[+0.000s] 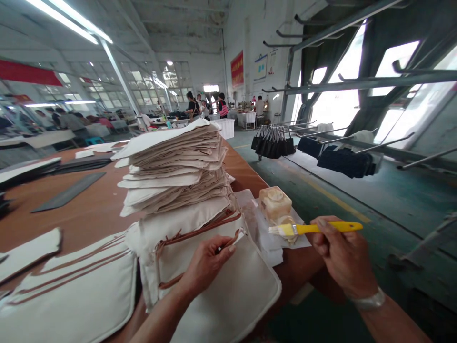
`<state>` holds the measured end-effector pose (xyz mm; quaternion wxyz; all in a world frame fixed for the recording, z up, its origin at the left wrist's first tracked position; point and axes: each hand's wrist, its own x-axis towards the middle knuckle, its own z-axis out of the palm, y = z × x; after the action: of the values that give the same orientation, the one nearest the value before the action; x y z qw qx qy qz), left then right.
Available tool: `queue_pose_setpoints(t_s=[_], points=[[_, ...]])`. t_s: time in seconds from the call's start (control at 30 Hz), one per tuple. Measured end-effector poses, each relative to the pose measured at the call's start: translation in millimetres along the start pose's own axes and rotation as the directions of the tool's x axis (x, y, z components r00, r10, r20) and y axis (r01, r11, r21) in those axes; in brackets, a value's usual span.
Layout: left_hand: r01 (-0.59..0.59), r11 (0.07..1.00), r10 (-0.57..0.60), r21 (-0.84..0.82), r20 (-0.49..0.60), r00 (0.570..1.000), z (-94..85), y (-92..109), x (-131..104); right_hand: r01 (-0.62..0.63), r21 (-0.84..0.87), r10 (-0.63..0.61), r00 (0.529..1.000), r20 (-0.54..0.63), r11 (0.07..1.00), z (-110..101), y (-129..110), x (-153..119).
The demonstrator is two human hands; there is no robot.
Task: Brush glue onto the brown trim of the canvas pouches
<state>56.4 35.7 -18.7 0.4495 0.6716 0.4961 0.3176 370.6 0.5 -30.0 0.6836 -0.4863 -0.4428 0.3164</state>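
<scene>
Between the thumb and fingers of my left hand [209, 262] is the end of a brown strip [231, 238], its tip whitish. That hand is over a cream fabric panel [228, 290] with brown trim. My right hand [342, 255] grips a brush [314, 227] by its yellow handle, bristles pointing left. Just beyond the bristles, a glue-stained plastic container [274, 202] rests on a whitish sheet [262, 238] near the table's right edge. A tall stack of cream fabric pieces [174, 166] rises behind my left hand.
More cream panels with brown trim [82, 295] lie at the left on the brown table [85, 190], with a dark strip [69, 191] beyond. Metal racks [321, 88] with hanging dark pieces stand right. Several people are in the background.
</scene>
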Motion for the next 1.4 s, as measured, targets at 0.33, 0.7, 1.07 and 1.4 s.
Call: queue_pose_setpoints(t_s=[0.33, 0.7, 1.07, 1.4], points=[[-0.100, 0.989, 0.093, 0.113, 0.060, 0.994, 9.9, 19, -23, 0.152, -0.135, -0.124, 0.974, 0.192, 0.979, 56, -22, -8], [-0.184, 0.962, 0.174, 0.201, 0.067, 0.982, 12.1, 24, -27, 0.299, -0.208, -0.253, 0.942, 0.219, 0.931, 53, -32, -16], [-0.605, 0.235, 0.693, 0.761, 0.305, 0.653, 15.9, 23, -59, 0.137, -0.066, -0.115, 0.958, 0.263, 0.988, 37, -60, -3], [-0.613, 0.197, 0.672, 0.765, 0.350, 0.653, 13.6, 21, -60, 0.081, -0.094, -0.039, 0.924, 0.381, 0.992, 22, -77, -4]])
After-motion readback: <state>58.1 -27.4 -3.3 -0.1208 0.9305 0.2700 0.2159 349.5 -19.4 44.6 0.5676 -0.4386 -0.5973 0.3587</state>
